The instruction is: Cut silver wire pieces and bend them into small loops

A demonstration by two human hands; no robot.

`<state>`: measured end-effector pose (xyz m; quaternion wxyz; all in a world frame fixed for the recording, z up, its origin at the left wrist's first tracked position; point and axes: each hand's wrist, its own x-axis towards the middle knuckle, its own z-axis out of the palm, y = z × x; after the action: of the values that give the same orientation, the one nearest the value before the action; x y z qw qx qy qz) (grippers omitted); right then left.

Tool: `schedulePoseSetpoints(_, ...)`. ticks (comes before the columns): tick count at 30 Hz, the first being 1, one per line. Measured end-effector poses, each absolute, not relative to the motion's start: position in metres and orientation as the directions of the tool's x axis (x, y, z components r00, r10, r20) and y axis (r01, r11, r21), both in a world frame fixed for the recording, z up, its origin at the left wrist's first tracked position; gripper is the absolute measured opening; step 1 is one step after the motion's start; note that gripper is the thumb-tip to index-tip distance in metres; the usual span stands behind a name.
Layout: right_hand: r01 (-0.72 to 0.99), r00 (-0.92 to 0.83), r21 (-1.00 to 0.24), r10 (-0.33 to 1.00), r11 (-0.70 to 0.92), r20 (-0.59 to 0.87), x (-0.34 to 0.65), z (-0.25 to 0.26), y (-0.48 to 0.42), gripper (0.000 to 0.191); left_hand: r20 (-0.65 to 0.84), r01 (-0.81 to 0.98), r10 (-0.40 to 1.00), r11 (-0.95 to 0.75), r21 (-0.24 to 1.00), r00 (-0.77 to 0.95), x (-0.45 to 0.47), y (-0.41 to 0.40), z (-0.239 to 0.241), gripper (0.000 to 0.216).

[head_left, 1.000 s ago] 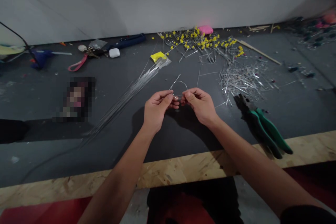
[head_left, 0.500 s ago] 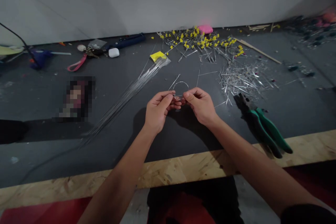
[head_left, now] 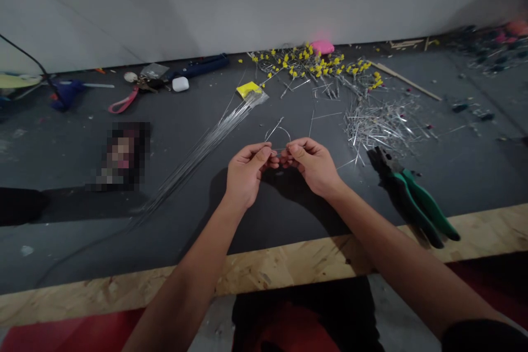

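My left hand [head_left: 246, 173] and my right hand [head_left: 314, 165] meet above the dark table top, fingertips almost touching. Both pinch a thin silver wire [head_left: 278, 131] bent into a small loop that rises just beyond my fingers, with one loose end pointing up and left. The pinched parts of the wire are hidden between thumbs and forefingers.
A long bundle of straight wires [head_left: 198, 148] with a yellow tag [head_left: 248, 88] lies to the left. Green-handled pliers [head_left: 412, 201] rest at the right beside a heap of cut wire pieces [head_left: 381, 121]. Yellow-tipped wires [head_left: 313, 66] and a white earbud case [head_left: 180, 83] lie farther back. The wooden table edge [head_left: 289, 267] is nearest me.
The wire loop has shifted slightly left and turned between my fingers; both hands stay pinched together in nearly the same spot.
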<state>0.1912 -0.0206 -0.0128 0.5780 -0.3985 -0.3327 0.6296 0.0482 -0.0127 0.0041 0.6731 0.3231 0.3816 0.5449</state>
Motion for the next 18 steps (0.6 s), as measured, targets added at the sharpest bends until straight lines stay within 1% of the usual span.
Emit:
schedulePoseSetpoints(9, -0.458, -0.029, -0.883, 0.995, -0.099, -0.097, 0.1930, -0.0154, -0.0205, 0.017, -0.169, -0.469, 0.977, 0.212, 0.857, 0.133, 0.0455, -0.0117, 0.0041, 0.018)
schedulePoseSetpoints(15, -0.455, -0.026, -0.885, 0.995, -0.098, -0.097, 0.1915, -0.0142, -0.0209, 0.017, -0.169, -0.545, 0.962, 0.261, 0.796, 0.215, 0.0448, -0.0125, 0.0069, 0.016)
schedulePoseSetpoints(18, -0.470, -0.032, -0.877, 0.995, -0.100, -0.097, 0.1903, -0.0134, -0.0213, 0.017, -0.181, -0.563, 0.958, 0.277, 0.779, 0.222, 0.0445, -0.0128, 0.0077, 0.017)
